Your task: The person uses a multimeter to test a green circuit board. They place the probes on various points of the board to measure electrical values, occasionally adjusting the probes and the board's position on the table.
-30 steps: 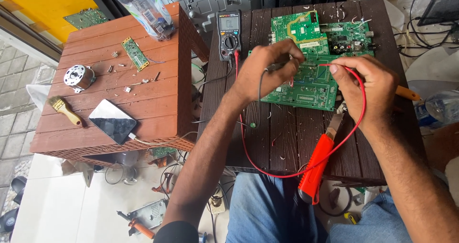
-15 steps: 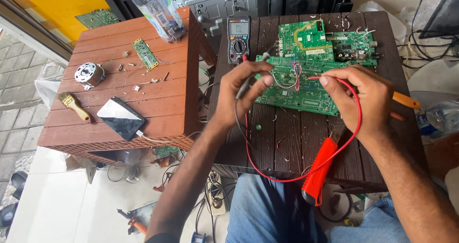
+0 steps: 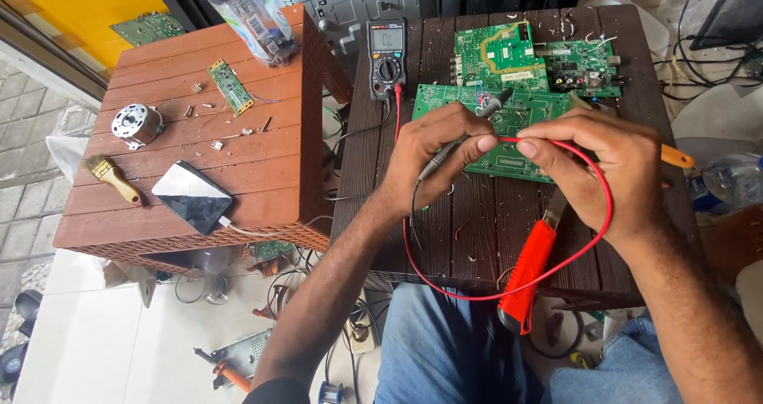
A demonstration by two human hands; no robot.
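Note:
My left hand [image 3: 439, 151] grips a grey multimeter probe [image 3: 465, 135], its tip raised toward a green circuit board [image 3: 509, 130] on the dark wooden table [image 3: 477, 229]. The fingers of my right hand [image 3: 612, 169] pinch the red probe lead [image 3: 592, 213], which loops down toward my lap. Both hands hover just above the board's near edge. A black multimeter [image 3: 387, 54] lies at the far edge of the table, its leads running to my hands. Behind the near board lie two more green boards [image 3: 501, 54].
A red-handled tool [image 3: 528, 273] lies at the dark table's front edge. The brown table [image 3: 199, 134] on the left carries a phone [image 3: 192, 197], a brush [image 3: 114, 179], a small motor [image 3: 131, 124], a narrow green board [image 3: 230, 87] and a plastic bottle [image 3: 253, 14]. Cables and tools litter the floor.
Both hands pulled back from the board's middle toward its near edge and came together. The grey probe tip lifted off the board, and the view moved closer.

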